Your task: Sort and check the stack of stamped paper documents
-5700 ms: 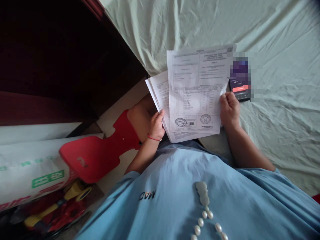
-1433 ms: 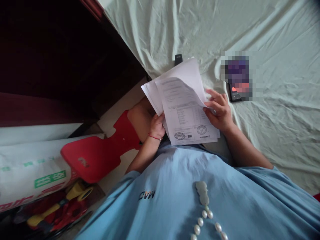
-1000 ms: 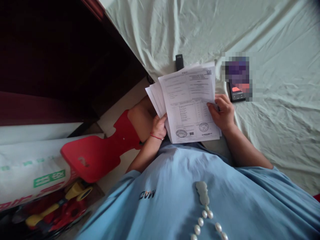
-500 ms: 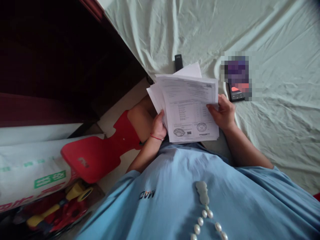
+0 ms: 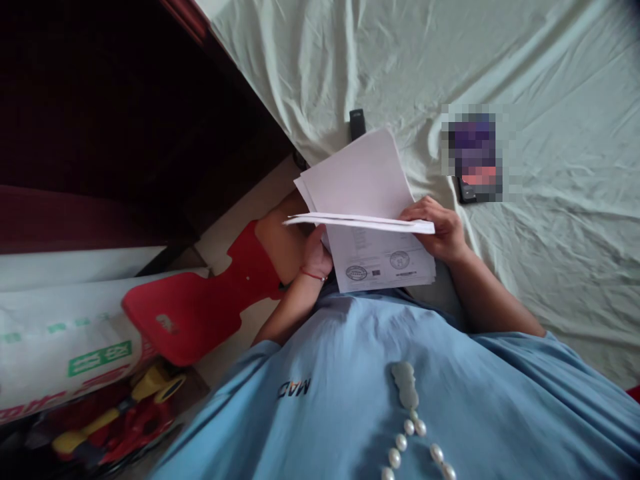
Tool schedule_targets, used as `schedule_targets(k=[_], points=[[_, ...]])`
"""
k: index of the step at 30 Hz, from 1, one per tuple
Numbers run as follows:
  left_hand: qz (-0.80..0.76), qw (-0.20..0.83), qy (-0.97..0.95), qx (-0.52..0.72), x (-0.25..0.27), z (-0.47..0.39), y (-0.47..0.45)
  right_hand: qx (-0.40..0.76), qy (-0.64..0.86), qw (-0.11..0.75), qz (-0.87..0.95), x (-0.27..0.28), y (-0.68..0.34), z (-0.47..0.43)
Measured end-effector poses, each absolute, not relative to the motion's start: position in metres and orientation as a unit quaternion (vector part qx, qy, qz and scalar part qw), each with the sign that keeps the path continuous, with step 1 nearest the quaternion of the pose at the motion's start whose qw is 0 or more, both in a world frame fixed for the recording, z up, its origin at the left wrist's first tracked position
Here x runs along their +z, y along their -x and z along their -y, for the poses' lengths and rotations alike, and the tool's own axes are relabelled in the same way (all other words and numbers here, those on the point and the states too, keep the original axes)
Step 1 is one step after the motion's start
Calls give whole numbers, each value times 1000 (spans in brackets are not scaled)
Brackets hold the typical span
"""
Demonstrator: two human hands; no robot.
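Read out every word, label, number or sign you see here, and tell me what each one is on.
"MAD", as best I can read it: upside down on the blue shirt.
Papers: print and stamps too small or blurred to read.
White sack: green and red characters, too blurred to quote.
Red panel: pale logo, unreadable.
Phone: screen pixelated, nothing readable.
Black device: faint mark, too small.

Within the grip, edge-on sheets (image 5: 360, 221) cover the upper print of the stamped document (image 5: 377, 263); its smallest lettering is unreadable. Papers (image 5: 357, 173) hide fingers of the left hand (image 5: 317, 253). Beyond the right hand (image 5: 443, 230), pixelation masks most of the smartphone (image 5: 469, 194). Ahead of the grip, a black device (image 5: 357, 124) is partly covered.
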State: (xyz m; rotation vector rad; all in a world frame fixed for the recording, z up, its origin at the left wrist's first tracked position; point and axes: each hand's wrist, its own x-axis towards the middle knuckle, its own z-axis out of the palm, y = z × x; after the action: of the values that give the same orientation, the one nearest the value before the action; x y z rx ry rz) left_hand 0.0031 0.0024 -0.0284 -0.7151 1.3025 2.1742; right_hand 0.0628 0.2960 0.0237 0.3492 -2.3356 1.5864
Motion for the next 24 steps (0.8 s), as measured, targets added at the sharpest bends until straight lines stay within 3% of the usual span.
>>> schedule_targets(k=[7,10,24], points=[[-508,172,239,809,-31,-8,-2,504,-163,199,824,26,-64,-298],[-521,193,247,794,-34,-4,-3,462,-130,231,846,22,-66,-298],[-500,173,247,812,-36,-2,-4,413,-108,217,878,-3,-64,-306]])
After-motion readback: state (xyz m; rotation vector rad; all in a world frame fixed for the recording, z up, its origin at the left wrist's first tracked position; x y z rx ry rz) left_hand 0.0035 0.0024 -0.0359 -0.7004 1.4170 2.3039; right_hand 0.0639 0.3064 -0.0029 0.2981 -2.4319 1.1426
